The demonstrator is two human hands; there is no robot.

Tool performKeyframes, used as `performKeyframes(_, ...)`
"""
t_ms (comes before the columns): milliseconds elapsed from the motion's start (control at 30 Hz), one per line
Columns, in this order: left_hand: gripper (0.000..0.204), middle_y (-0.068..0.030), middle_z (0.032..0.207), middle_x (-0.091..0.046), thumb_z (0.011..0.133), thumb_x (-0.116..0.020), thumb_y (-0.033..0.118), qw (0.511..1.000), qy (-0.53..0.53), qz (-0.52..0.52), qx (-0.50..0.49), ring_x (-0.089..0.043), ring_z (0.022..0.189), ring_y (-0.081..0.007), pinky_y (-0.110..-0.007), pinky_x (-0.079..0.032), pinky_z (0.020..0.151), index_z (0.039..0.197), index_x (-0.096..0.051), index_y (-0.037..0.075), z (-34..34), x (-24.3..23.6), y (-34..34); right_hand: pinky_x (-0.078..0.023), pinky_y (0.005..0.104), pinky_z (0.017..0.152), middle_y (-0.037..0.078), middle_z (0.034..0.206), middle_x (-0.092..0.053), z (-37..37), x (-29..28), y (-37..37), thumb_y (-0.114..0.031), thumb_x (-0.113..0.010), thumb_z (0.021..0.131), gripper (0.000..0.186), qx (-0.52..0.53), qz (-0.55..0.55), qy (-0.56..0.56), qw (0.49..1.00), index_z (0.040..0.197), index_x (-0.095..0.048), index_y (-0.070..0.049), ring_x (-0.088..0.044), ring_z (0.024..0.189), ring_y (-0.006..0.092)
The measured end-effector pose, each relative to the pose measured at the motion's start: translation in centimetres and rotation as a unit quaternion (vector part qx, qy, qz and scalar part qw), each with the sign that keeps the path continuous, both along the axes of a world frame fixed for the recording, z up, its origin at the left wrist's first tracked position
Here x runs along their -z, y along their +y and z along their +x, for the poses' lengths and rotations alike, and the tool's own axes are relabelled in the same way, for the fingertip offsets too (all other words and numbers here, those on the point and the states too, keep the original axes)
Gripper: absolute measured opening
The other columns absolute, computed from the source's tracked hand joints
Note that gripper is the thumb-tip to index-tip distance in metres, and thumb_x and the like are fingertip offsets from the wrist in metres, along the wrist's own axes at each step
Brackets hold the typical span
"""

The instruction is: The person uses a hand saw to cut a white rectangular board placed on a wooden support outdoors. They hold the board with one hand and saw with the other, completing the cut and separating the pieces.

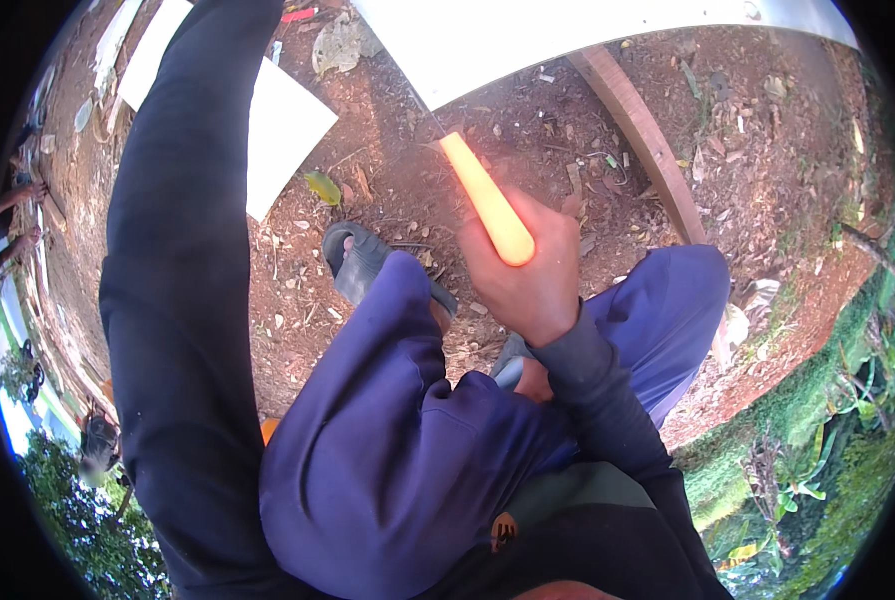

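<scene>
My right hand (522,260) is closed around the bright orange tapered handle (482,195) of a tool. Its thin shaft points up-left to the lower corner of a white sheet (557,30) at the top; whether it touches the sheet I cannot tell. My left arm (177,280), in a black sleeve, reaches past the top edge, so that hand is out of view. My knees in blue trousers (357,420) are bent below, with a grey sandal (352,260) showing.
A wooden beam (637,130) runs under the sheet on the right. Another white piece (287,140) lies on the littered dirt ground (387,150) at left. Another person's limbs (22,195) show at the far left. Greenery (817,450) borders the lower right.
</scene>
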State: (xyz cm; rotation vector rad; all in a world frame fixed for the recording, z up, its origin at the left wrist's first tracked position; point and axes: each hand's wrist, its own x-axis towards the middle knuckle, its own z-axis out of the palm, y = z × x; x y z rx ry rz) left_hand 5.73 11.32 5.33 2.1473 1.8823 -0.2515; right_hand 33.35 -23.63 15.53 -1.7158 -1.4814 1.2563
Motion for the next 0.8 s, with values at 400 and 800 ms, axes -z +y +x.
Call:
performKeyframes(400,0.091,-0.0285,0.117,-0.070,0.067,-0.086,0.064,1.000,-0.011,-0.014,-0.017,-0.068,0.111,-0.0399,-0.045,-0.053,0.095,0.116,-0.068,-0.011,0.7,-1.8,-0.7,-0.045,0.0319,0.053,0.011,0.062,-0.062,-1.2,0.3,2.1,-0.005,-0.072,0.087,0.010,-0.006,-0.039,-0.007,0.999,0.085,-0.065,0.001,-0.054,0.051,0.0175)
performKeyframes(800,0.084,-0.0275,0.114,-0.072,0.068,-0.086,0.062,0.999,-0.036,-0.027,-0.017,-0.069,0.111,-0.0399,-0.046,-0.054,0.094,0.112,-0.072,-0.008,0.8,-1.2,-1.3,-0.048,0.0309,0.055,0.014,0.065,-0.061,-1.7,-1.2,2.1,-0.002,-0.071,0.086,0.007,-0.038,-0.058,-0.042,0.997,0.088,-0.065,0.002,-0.059,0.054,0.0150)
